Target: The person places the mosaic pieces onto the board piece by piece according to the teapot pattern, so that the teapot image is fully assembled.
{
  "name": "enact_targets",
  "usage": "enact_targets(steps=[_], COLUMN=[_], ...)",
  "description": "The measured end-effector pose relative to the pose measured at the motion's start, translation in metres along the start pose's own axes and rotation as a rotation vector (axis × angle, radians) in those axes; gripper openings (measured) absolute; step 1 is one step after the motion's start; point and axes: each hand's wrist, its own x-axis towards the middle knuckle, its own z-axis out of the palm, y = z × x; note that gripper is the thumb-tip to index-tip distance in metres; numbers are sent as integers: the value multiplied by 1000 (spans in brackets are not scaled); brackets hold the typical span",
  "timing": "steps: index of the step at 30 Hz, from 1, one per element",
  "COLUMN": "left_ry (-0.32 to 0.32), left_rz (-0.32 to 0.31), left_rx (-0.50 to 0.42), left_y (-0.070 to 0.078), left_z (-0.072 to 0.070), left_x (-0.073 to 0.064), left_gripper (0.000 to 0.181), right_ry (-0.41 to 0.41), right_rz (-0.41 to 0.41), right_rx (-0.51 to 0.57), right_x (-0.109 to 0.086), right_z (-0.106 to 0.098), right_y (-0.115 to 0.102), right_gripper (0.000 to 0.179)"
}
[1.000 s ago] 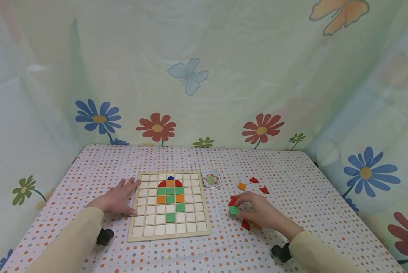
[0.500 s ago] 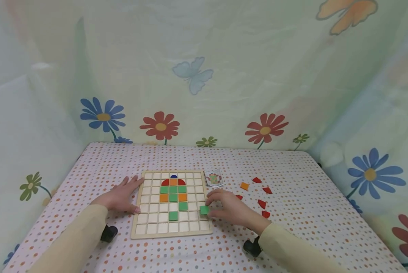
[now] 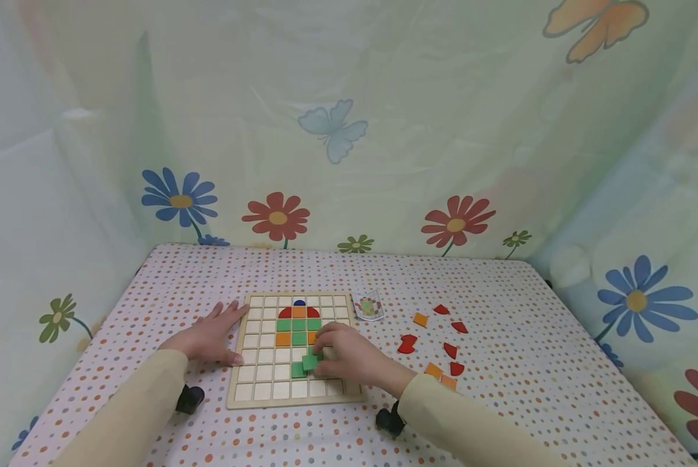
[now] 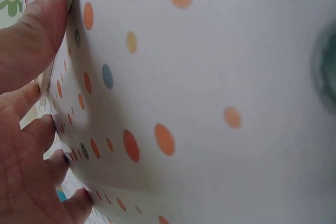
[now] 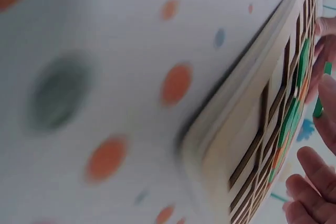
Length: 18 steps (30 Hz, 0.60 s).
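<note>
Head view. Item: gridded wooden board (image 3: 295, 403), lower centre of the frame, on the dotted counter (image 3: 501, 292). Item: right hand (image 3: 349, 353), over the board's right half, pinching one green tile (image 3: 309, 363) at the lower middle cells; I cannot tell whether that tile touches the board. Item: left hand (image 3: 209, 336), left of centre, fingers spread, gripping nothing, thumb and a fingertip at the board's left edge. In the cells I count one blue half-round (image 3: 299, 303), with red, orange and green pieces (image 3: 299, 325) below, some partly covered. Just beside the board's upper right: picture card (image 3: 369, 306). Farther right: loose red pieces (image 3: 407, 344) and orange squares (image 3: 421, 319).

Left wrist view. I see the left hand along the left side, thumb on the board's edge, upper left.

Right wrist view. I have the board slanting up the right side, the green tile edge-on at fingertips near the right margin.
</note>
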Motion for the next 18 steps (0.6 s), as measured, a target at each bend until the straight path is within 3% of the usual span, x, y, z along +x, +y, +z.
enact_targets(steps=[18], left_ry=[-5], left_rz=[-10], left_rx=[0], left_y=[-2], left_z=[0], left_x=[2], left_gripper=[104], right_ry=[-43], right_rz=[-30], right_rx=[-219], right_x=[26], right_z=[21], right_y=[-36], right_gripper=[16])
